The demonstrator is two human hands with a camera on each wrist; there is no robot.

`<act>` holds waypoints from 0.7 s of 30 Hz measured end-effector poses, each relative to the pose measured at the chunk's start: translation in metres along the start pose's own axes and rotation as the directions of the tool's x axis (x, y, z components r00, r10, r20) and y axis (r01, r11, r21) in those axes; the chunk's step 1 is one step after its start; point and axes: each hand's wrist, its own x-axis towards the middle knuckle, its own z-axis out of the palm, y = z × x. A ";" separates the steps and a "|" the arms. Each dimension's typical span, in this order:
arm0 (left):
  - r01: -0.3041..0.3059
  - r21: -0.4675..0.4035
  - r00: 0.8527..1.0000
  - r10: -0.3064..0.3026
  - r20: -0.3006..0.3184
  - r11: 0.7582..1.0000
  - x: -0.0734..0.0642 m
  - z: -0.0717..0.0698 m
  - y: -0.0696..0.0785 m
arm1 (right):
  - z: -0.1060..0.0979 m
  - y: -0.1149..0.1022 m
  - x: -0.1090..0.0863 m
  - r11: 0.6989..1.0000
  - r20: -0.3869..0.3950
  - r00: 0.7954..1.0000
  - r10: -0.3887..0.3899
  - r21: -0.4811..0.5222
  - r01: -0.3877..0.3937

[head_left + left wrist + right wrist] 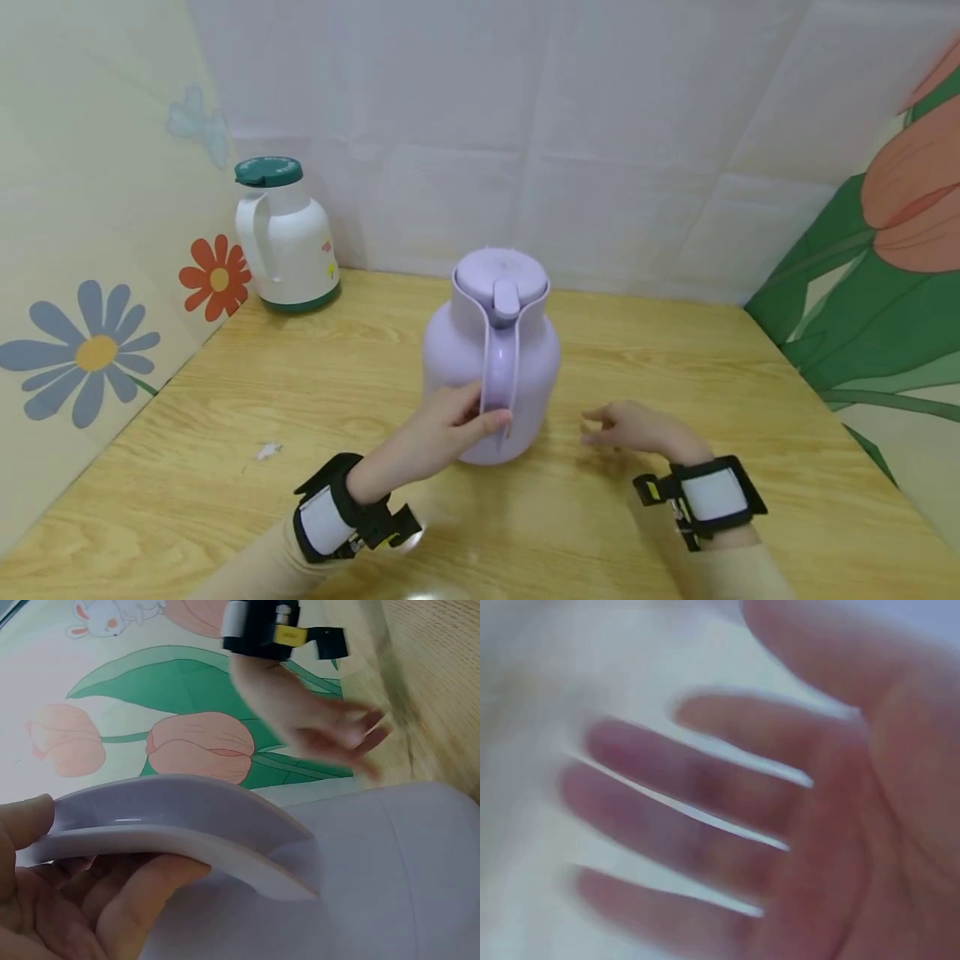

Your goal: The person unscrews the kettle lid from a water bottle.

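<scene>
Upright rounded lilac plastic jug [456,354] was gripped at handle [501,362] by left hand [446,427]; empty, spread right hand [641,429] held lower right.

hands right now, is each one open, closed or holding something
Left hand: holding the handle of the purple jug.
Right hand: open, fingers relaxed, holding nothing.

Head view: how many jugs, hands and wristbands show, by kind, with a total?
Jugs: 2 (lilac jug, white jug)
Hands: 2 (left hand, right hand)
Wristbands: 2 (left wristband, right wristband)
Total: 6
</scene>
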 end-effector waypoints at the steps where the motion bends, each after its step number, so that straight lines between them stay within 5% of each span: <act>1: 0.007 -0.004 1.000 -0.007 -0.002 1.000 0.000 0.000 0.000 | -0.007 -0.007 -0.002 1.000 -0.085 0.996 -0.007 -0.020 0.006; 3: 0.010 -0.017 1.000 -0.010 -0.011 1.000 0.000 0.001 0.001 | -0.018 -0.027 -0.007 0.999 -0.324 0.946 -0.036 -0.031 0.027; 4: 0.006 -0.041 1.000 -0.007 -0.016 0.999 0.001 0.002 0.002 | -0.022 -0.039 -0.008 0.997 -0.456 0.887 -0.074 -0.035 0.066; 5: -0.003 -0.075 1.000 0.001 -0.021 0.997 0.000 0.002 0.003 | -0.024 -0.051 -0.008 0.993 -0.576 0.809 -0.112 -0.030 0.116; 7: -0.038 -0.150 0.999 0.032 -0.042 0.988 0.000 0.005 0.004 | -0.027 -0.074 -0.008 0.966 -0.763 0.608 -0.219 -0.080 0.247; 9: -0.067 -0.244 0.997 0.053 -0.061 0.968 0.002 0.010 0.004 | -0.029 -0.092 -0.002 0.892 -0.833 0.405 -0.378 -0.211 0.399; 10: -0.079 -0.283 0.995 0.060 -0.075 0.956 0.003 0.013 0.003 | -0.030 -0.100 0.001 0.846 -0.832 0.329 -0.447 -0.273 0.459; 11: -0.094 -0.300 0.993 0.069 -0.093 0.949 0.004 0.017 0.003 | -0.031 -0.106 0.004 0.801 -0.817 0.280 -0.505 -0.321 0.506; 12: -0.107 -0.311 0.991 0.077 -0.108 0.944 0.005 0.020 0.003 | -0.032 -0.112 0.007 0.762 -0.794 0.253 -0.552 -0.357 0.541; 13: -0.115 -0.322 0.990 0.081 -0.118 0.940 0.006 0.022 0.002 | -0.032 -0.118 0.009 0.731 -0.768 0.255 -0.587 -0.369 0.574; 15: -0.127 -0.332 0.987 0.088 -0.132 0.935 0.007 0.027 0.002 | -0.033 -0.130 0.012 0.728 -0.728 0.319 -0.607 -0.348 0.590; 18: -0.146 -0.363 0.982 0.090 -0.167 0.920 0.007 0.032 0.002 | -0.031 -0.144 0.014 0.798 -0.698 0.441 -0.563 -0.322 0.510; 21: -0.167 -0.423 0.971 0.073 -0.229 0.891 0.007 0.038 0.001 | -0.029 -0.152 0.014 0.849 -0.702 0.499 -0.508 -0.308 0.430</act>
